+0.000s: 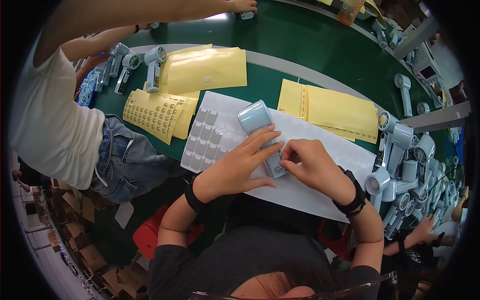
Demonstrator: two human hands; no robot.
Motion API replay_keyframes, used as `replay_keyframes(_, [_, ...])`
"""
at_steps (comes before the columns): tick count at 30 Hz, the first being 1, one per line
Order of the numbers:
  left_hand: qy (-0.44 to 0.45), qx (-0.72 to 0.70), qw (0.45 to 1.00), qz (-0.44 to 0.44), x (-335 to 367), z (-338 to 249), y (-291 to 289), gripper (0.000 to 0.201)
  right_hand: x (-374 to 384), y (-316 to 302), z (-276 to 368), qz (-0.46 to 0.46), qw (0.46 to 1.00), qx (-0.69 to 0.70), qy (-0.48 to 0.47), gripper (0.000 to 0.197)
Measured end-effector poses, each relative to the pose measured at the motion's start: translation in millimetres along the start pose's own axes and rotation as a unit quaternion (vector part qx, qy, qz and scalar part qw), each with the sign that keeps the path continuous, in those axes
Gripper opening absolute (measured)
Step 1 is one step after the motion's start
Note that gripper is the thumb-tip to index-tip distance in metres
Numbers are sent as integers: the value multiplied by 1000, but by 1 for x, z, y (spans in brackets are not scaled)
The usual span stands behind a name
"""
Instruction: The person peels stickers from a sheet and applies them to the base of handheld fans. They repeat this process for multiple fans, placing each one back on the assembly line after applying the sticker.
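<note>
A light blue handheld fan (255, 117) lies on a white sheet (327, 150), its round head away from me and its handle toward me. My left hand (232, 167) holds the handle, fingers across it and thumb near its lower end. On the handle's other side, my right hand (312, 162) has thumb and forefinger pinched together against its edge. Whatever those fingertips hold is hidden. Rows of grey stickers (205, 132) cover the sheet's left part, beside my left hand.
Yellow sticker sheets (205, 70) lie at the far left, and more yellow sheets (340, 110) at the far right. Several fans (402, 135) are piled at my right. Close by on the left stands a co-worker (65, 105), arms reaching over the green table (300, 45).
</note>
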State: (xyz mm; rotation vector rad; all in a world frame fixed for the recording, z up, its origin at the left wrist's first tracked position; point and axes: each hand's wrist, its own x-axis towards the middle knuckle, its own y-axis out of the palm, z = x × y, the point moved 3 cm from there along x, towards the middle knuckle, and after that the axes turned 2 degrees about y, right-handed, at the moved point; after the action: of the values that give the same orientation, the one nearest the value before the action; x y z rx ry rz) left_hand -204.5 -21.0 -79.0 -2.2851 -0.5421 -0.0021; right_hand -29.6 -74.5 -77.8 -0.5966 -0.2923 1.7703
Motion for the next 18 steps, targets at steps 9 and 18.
replay_keyframes(9, [2,127,991,-32,0,-5,16,76,-22,11,-9,-147,983,110,12,12])
replay_keyframes(18, [79,282,955,48,1,-21,10,68,-34,-6,-24,-236,952,195,-29,8])
